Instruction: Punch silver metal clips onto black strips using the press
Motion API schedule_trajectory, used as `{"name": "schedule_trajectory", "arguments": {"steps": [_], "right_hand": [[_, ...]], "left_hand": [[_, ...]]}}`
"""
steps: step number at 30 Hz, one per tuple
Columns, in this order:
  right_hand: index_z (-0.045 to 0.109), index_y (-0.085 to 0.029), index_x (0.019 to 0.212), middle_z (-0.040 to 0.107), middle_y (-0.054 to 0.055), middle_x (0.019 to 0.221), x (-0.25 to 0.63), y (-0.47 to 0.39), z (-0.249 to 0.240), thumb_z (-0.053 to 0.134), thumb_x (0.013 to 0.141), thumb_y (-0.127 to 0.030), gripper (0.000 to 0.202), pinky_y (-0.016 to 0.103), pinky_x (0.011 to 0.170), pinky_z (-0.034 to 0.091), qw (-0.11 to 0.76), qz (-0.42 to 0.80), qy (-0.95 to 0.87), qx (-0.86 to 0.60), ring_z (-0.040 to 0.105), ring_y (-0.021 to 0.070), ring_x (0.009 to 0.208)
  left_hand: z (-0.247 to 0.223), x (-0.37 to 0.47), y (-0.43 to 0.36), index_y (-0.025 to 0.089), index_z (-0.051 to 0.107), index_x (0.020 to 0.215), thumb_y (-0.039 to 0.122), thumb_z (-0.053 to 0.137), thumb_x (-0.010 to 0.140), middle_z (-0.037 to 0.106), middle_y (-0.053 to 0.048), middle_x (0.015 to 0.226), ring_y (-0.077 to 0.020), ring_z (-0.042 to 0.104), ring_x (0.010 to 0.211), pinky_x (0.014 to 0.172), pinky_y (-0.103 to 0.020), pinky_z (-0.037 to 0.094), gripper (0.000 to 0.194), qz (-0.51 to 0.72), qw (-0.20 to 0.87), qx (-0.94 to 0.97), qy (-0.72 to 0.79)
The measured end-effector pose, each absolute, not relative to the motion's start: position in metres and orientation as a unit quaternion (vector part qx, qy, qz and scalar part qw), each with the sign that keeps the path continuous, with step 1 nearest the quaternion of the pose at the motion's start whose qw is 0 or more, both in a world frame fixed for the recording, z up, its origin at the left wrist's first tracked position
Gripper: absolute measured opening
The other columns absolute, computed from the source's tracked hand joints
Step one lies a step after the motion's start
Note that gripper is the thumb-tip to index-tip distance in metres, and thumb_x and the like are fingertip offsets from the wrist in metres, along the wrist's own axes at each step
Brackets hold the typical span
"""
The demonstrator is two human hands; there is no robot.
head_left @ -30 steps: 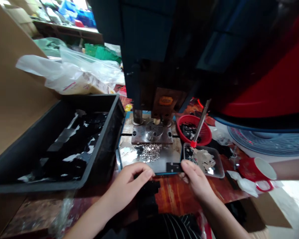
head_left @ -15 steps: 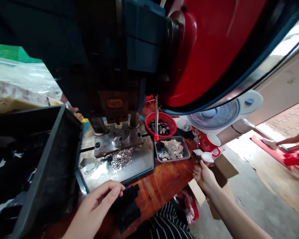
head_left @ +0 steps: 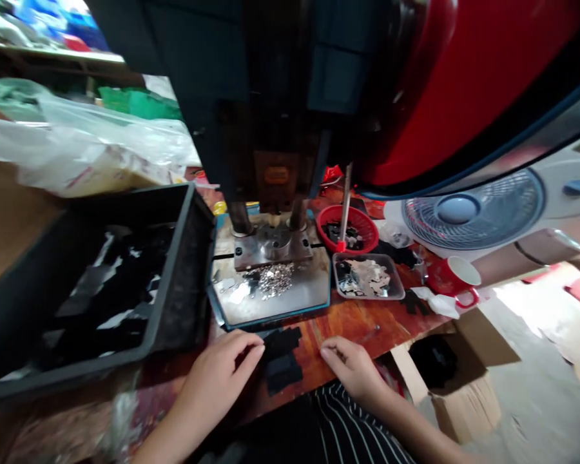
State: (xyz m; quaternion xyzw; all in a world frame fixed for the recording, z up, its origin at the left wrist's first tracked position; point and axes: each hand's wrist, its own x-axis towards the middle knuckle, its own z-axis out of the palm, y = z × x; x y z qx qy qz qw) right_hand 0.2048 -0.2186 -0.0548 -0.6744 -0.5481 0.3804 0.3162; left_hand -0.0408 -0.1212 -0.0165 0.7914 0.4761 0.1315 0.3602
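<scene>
My left hand [head_left: 225, 364] rests at the near edge of the wooden table, thumb and forefinger closed together against the left side of some flat black pieces [head_left: 284, 367]. Whether a piece is between those fingertips I cannot make out. To the right of the pieces, my right hand [head_left: 355, 367] hovers low with curled fingers pinched together; anything in them is hidden. Ahead stands a press with a metal die [head_left: 273, 243]. On its base plate [head_left: 251, 312] lie a heap of small shiny metal bits [head_left: 276, 280] and a few flat silvery scraps [head_left: 240, 292].
A black crate [head_left: 174, 283] of dark and silvery sheets stands left. Right of the press are a red basket [head_left: 371, 229], a clear tray [head_left: 396, 287] of cut pieces, a red mug [head_left: 447, 277] and a fan [head_left: 468, 206]. An open cardboard box [head_left: 473, 399] sits below the table's right edge.
My right hand has come in from the table's right edge near the mug to beside the black pieces. My left hand stays by them. The view has turned left.
</scene>
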Motion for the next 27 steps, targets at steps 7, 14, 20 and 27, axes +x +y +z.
{"name": "schedule_trajectory", "arguments": {"steps": [7, 14, 20, 27], "right_hand": [[0.062, -0.022, 0.108, 0.064, 0.007, 0.101, 0.172, -0.185, -0.049, 0.047, 0.091, -0.026, 0.023, 0.035, 0.086, 0.048, 0.207, 0.243, -0.733, -0.601, 0.059, 0.0202, 0.095], [0.062, -0.023, 0.107, 0.061, 0.008, 0.099, 0.161, -0.178, -0.064, 0.048, 0.091, -0.025, 0.022, 0.035, 0.079, 0.049, 0.159, 0.156, -0.782, -0.583, 0.057, 0.0212, 0.089], [0.064, -0.021, 0.095, 0.064, 0.007, 0.096, 0.164, -0.183, -0.074, 0.046, 0.092, -0.021, 0.017, 0.033, 0.083, 0.046, 0.245, 0.17, -0.78, -0.549, 0.057, 0.0192, 0.09], [0.065, -0.021, 0.096, 0.067, 0.004, 0.091, 0.175, -0.186, -0.068, 0.045, 0.092, -0.024, 0.02, 0.032, 0.083, 0.047, 0.253, 0.247, -0.771, -0.53, 0.059, 0.0181, 0.085]], "left_hand": [[-0.038, -0.045, -0.144, 0.023, 0.062, 0.102, 0.033, 0.049, 0.085, 0.064, -0.005, 0.102, -0.024, 0.057, 0.098, 0.087, -0.039, 0.044, 0.023, 0.106, 0.291, 0.813, 0.493], [-0.052, -0.042, -0.143, 0.02, 0.058, 0.086, 0.028, 0.051, 0.084, 0.059, -0.004, 0.092, -0.0229, 0.055, 0.091, 0.08, -0.036, 0.042, 0.01, 0.108, 0.28, 0.805, 0.511], [-0.044, -0.04, -0.144, 0.021, 0.056, 0.077, 0.03, 0.051, 0.084, 0.061, -0.002, 0.081, -0.02, 0.057, 0.08, 0.073, -0.033, 0.041, 0.013, 0.12, 0.335, 0.791, 0.498], [-0.042, -0.048, -0.146, 0.022, 0.059, 0.077, 0.031, 0.05, 0.083, 0.065, -0.001, 0.08, -0.0189, 0.059, 0.078, 0.071, -0.03, 0.041, 0.014, 0.097, 0.36, 0.791, 0.484]]}}
